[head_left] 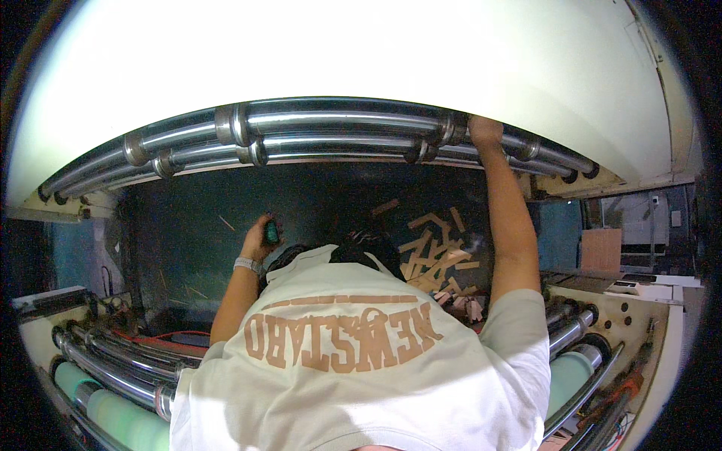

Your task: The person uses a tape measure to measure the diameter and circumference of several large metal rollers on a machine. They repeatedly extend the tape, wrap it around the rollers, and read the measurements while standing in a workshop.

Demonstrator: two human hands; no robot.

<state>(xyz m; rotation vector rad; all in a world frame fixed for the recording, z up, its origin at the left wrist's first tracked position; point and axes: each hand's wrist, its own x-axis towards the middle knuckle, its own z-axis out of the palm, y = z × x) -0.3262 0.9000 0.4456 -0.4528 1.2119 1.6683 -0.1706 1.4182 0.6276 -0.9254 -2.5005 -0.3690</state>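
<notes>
My left hand (262,239), with a pale watch or band (247,264) at the wrist, is closed around a small dark green object (271,231) whose kind I cannot make out. It is held low over the dark floor between the two roller banks. My right hand (486,132) reaches forward to the upper metal shaft (346,122), right beside a collar ring (453,128). Its fingers look curled there, and what they grip is hidden. More collar rings (232,125) sit along the shafts, and a second shaft (331,145) runs just below.
Cardboard strips (436,255) lie heaped on the dark floor (316,199) between my arms. A white machine panel (361,52) rises beyond the shafts. Behind me are more metal rollers (113,361) and green rollers (124,417). A brown board (601,249) stands at the right.
</notes>
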